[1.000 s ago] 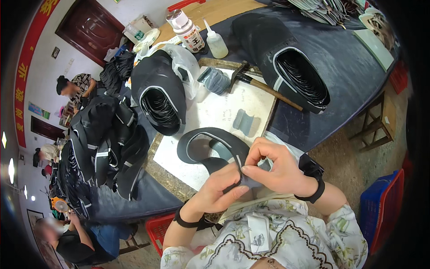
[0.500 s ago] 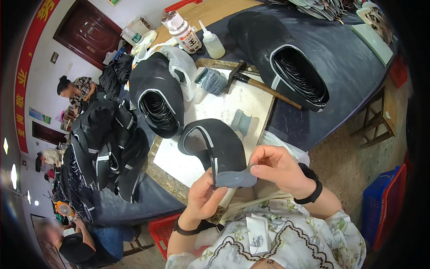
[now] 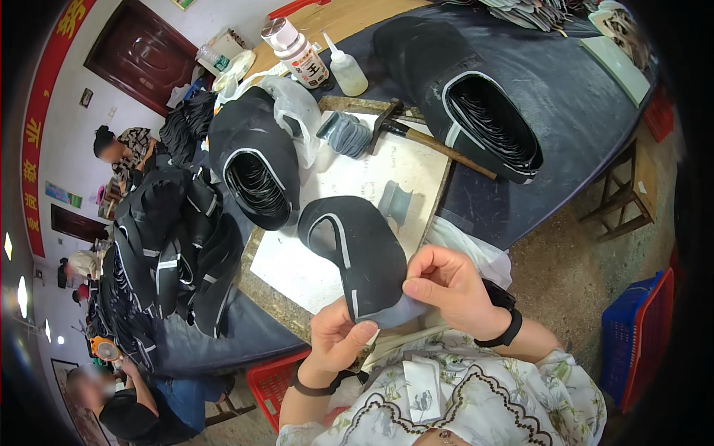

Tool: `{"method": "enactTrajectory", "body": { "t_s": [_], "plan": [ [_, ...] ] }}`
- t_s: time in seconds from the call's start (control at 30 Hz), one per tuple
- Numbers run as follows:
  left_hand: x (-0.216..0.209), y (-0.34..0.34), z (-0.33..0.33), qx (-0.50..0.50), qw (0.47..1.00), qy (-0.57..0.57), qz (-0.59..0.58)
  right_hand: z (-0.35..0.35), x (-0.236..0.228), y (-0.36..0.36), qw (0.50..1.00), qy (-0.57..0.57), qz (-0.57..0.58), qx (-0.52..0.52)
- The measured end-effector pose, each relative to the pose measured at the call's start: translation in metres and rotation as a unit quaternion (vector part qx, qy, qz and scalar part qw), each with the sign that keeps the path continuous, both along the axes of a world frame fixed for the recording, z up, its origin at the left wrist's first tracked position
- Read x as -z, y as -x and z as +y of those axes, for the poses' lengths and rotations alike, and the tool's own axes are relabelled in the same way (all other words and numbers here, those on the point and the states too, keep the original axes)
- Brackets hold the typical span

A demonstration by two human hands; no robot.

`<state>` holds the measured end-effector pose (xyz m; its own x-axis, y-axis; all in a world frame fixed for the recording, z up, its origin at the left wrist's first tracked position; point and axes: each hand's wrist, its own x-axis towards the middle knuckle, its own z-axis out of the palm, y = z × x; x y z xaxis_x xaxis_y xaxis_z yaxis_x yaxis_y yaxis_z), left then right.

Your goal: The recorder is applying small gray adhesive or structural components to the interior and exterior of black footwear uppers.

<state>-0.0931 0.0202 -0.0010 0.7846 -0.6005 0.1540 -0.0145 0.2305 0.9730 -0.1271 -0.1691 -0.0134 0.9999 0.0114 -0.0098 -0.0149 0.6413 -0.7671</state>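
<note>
A black shoe-upper piece (image 3: 355, 249) with a thin white edge line hangs over the near edge of a white work slab (image 3: 349, 201). My left hand (image 3: 336, 338) pinches its lower end with thumb and fingers. At the same end, my right hand (image 3: 450, 286) grips from the right side, a black band on its wrist. Both hands are close to my chest, just below the slab.
A hammer (image 3: 428, 137) and a small grey bobbin-like piece (image 3: 394, 201) lie on the slab. Stacks of black uppers sit at left (image 3: 256, 160), far left (image 3: 171, 245) and right (image 3: 483, 111). Bottles (image 3: 297, 52) stand behind. Red and blue crates (image 3: 636, 334) on the floor; other people at left.
The black piece has been lifted and turned so its long side faces me; both hands moved closer together at its lower end.
</note>
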Motion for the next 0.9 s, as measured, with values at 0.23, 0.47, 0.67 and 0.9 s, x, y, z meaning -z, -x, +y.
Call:
{"method": "enactTrajectory", "body": {
  "t_s": [0.23, 0.47, 0.67, 0.9],
  "plan": [
    [-0.002, -0.001, -0.009, -0.023, 0.998, 0.041, 0.049, 0.003, -0.016, -0.002, 0.998, 0.006, -0.064, 0.004],
    [0.000, -0.005, -0.009, -0.150, 0.977, 0.122, 0.094, -0.004, 0.003, 0.008, 0.999, 0.041, -0.019, 0.001],
    [0.001, -0.006, -0.011, -0.152, 0.979, 0.096, 0.099, 0.010, 0.009, 0.000, 0.994, 0.088, -0.068, 0.024],
    [-0.010, -0.003, -0.018, -0.131, 0.960, 0.130, 0.209, 0.006, 0.017, -0.005, 0.971, 0.085, -0.222, 0.019]
  ]
}}
